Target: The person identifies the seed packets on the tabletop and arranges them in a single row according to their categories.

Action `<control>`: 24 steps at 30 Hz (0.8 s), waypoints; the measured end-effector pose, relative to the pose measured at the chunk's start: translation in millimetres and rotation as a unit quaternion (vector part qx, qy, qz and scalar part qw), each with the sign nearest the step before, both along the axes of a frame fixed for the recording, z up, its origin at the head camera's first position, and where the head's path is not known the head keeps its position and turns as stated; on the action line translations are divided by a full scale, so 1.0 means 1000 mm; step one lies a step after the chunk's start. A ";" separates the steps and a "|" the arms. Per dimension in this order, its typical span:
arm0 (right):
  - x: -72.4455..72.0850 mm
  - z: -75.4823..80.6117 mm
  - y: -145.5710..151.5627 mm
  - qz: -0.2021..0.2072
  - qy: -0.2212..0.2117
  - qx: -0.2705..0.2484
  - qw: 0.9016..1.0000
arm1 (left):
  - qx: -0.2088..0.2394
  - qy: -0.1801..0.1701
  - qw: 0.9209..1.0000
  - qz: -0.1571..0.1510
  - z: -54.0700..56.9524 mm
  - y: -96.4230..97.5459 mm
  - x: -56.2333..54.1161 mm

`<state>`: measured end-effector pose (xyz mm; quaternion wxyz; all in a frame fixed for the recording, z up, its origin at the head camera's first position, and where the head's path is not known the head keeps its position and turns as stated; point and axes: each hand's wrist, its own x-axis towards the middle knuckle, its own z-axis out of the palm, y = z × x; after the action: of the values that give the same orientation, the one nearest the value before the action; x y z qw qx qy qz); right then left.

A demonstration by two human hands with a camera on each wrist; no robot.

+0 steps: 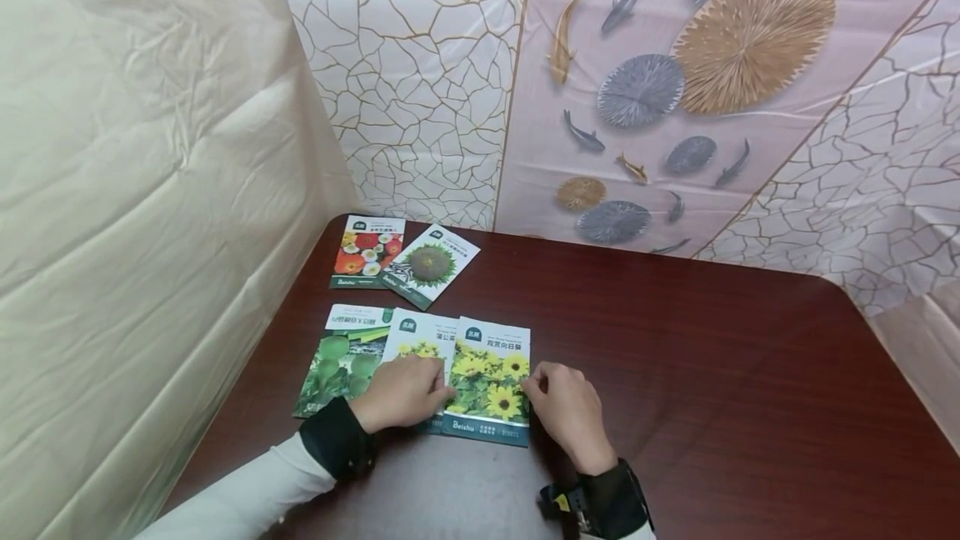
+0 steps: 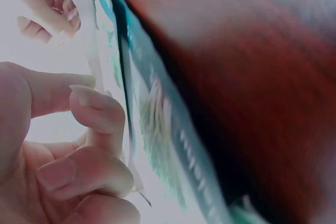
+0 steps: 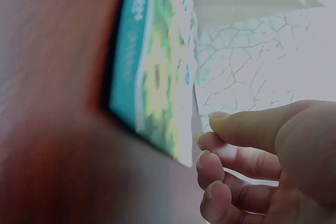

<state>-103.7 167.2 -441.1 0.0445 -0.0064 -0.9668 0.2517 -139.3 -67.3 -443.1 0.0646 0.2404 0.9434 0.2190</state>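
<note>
A seed packet with yellow sunflowers (image 1: 491, 369) lies flat on the table, face up, partly over a second packet of yellow flowers (image 1: 423, 327). At its left edge my left hand (image 1: 405, 390) pinches between thumb and curled forefinger, covering much of the second packet. Beside the right edge is my right hand (image 1: 570, 411). In the right wrist view the fingers (image 3: 212, 169) are loosely bent near the packet's corner, with a small gap between thumb and forefinger. A green leafy packet (image 1: 337, 365) lies left of my left hand.
Farther back lie two packets, one with red and white flowers (image 1: 367, 252) and, overlapping it, one with a green-rimmed flower head (image 1: 431, 261). The dark wooden table (image 1: 712, 373) extends to the right. A pale cloth (image 1: 150, 148) hangs along the left side; patterned sheeting (image 1: 420, 73) stands behind.
</note>
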 end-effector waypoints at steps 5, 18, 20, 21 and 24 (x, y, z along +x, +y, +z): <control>-0.006 0.010 -0.010 0.019 0.027 -0.015 0.999 | 0.000 0.002 1.000 0.011 0.007 -0.004 -0.007; -0.046 0.027 -0.062 0.061 0.039 -0.016 0.997 | -0.036 -0.019 0.995 0.093 0.022 -0.032 -0.056; -0.055 0.027 -0.069 0.064 0.046 -0.016 0.997 | -0.043 -0.017 0.993 0.112 0.023 -0.037 -0.068; -0.061 0.026 -0.071 0.064 0.046 -0.020 0.997 | -0.046 -0.014 0.991 0.121 0.024 -0.040 -0.074; -0.077 0.025 -0.077 0.058 0.029 -0.042 0.997 | -0.047 -0.014 0.989 0.138 0.022 -0.050 -0.092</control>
<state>-180.7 90.3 -416.3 0.0571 0.0549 -0.9523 0.2946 -231.3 -117.0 -421.0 0.0582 0.1017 0.9758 0.1848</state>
